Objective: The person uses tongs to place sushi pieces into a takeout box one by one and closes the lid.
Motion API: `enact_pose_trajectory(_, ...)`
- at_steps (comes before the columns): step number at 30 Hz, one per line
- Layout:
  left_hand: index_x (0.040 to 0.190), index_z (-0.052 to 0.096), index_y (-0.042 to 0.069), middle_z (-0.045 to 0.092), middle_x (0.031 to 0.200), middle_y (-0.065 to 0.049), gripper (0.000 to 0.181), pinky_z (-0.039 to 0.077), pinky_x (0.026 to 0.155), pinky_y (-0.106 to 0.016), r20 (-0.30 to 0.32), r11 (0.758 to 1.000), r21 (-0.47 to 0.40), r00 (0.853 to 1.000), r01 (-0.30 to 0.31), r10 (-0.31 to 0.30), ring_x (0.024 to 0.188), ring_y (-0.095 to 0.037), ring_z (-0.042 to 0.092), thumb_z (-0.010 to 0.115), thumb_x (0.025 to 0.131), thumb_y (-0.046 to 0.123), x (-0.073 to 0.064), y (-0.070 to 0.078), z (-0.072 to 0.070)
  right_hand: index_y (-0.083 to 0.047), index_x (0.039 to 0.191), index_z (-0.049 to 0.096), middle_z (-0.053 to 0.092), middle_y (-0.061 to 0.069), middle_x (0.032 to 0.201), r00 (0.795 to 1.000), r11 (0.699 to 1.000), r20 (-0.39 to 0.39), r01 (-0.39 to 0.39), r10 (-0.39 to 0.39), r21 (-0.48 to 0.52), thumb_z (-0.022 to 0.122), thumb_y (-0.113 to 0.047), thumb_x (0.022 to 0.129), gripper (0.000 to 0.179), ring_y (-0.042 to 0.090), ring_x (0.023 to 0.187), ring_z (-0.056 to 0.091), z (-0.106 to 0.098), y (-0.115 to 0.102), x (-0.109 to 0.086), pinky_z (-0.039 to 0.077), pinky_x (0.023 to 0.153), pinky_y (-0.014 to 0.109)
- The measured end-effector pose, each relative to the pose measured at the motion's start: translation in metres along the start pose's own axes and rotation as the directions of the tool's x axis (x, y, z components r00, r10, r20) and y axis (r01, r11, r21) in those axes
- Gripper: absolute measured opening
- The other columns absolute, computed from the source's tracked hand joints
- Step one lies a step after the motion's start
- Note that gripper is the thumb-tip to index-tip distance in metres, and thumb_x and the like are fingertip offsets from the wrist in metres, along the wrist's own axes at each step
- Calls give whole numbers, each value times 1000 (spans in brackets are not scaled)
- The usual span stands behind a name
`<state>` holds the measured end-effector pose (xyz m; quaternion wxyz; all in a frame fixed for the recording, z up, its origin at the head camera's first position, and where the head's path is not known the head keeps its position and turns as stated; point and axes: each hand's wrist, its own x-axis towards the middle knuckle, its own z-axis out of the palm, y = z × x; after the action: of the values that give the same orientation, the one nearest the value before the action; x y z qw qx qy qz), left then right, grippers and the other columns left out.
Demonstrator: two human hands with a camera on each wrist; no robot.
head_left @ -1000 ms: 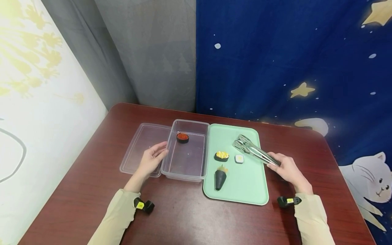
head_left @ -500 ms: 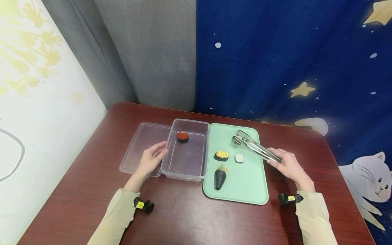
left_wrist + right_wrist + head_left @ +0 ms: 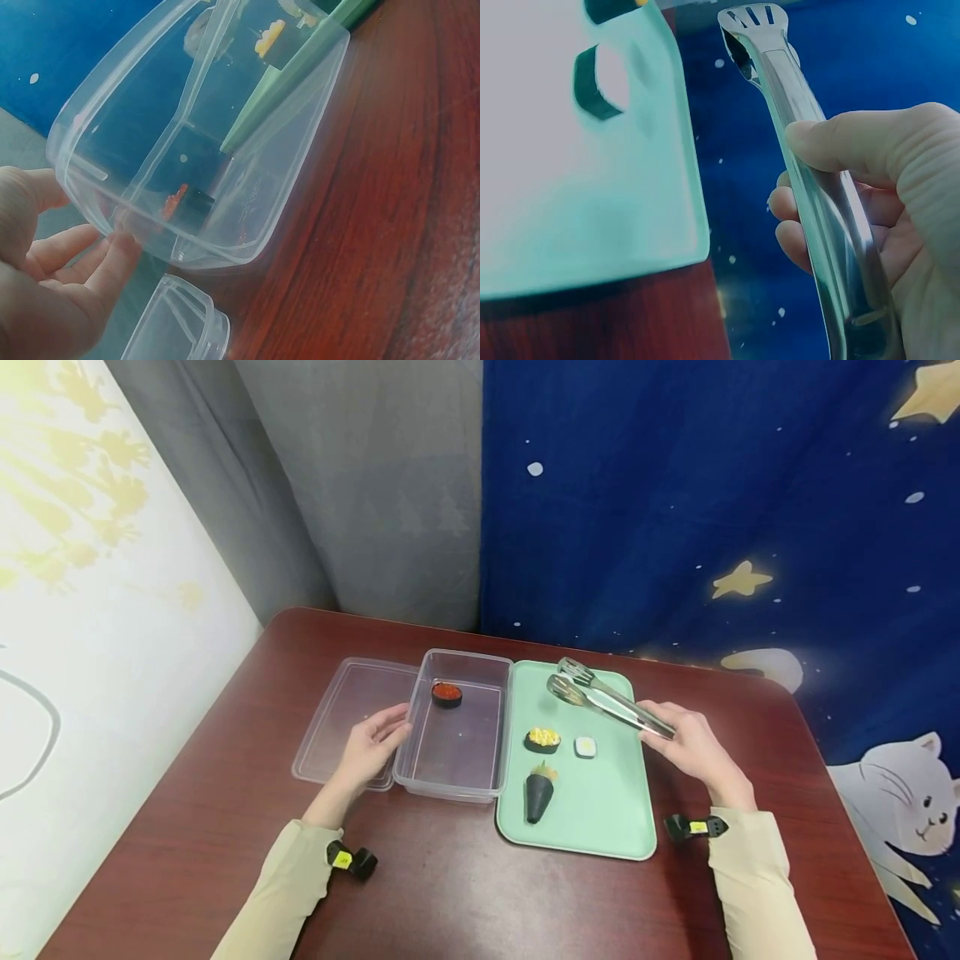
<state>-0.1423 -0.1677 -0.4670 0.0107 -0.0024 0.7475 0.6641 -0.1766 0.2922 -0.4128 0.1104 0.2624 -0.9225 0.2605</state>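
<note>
My right hand (image 3: 686, 743) grips metal tongs (image 3: 615, 702), thumb on one side and fingers on the other. Their slotted ends stand apart over the far part of the green tray (image 3: 600, 810), with nothing between them. On that tray sit a corn-topped sushi piece (image 3: 542, 740), a small white roll (image 3: 586, 747) and a dark cone-shaped hand roll (image 3: 539, 795). Beside it stands a clear plastic container (image 3: 457, 768) holding one red-topped sushi piece (image 3: 447, 695). My left hand (image 3: 60, 285) touches the container's left side with loosely bent fingers, tips right at the rim.
The clear lid (image 3: 337, 735) lies left of the container, partly under my left hand. All stands on a dark red wooden table (image 3: 450, 885). Grey and blue curtains (image 3: 600, 510) hang behind its far edge, and a pale wall rises at the left.
The tongs have moved left and toward the far edge of the tray with my right hand, and their ends have spread wider. My left hand and the sushi pieces stay in place.
</note>
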Motion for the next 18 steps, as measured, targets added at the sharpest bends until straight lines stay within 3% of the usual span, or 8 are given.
enact_pose_trajectory(10,130,48,-9,50,132,-25,41,45,91,-15,-5,1000,-2,1000,1,-1,120,-36,49,58,91,1,-1,1,0,7,118,60,65,19,102,999,997,7,50,-50,62,75,3,74,46,23,79,58,3,-15,23,46,63,28)
enact_pose_trajectory(18,130,49,-8,50,132,-24,41,45,90,-14,0,1000,-11,1000,8,-8,120,-34,50,59,91,1,-1,3,1,3,119,60,64,18,107,996,991,43,70,-76,113,74,1,77,45,22,76,56,12,-30,43,46,60,32)
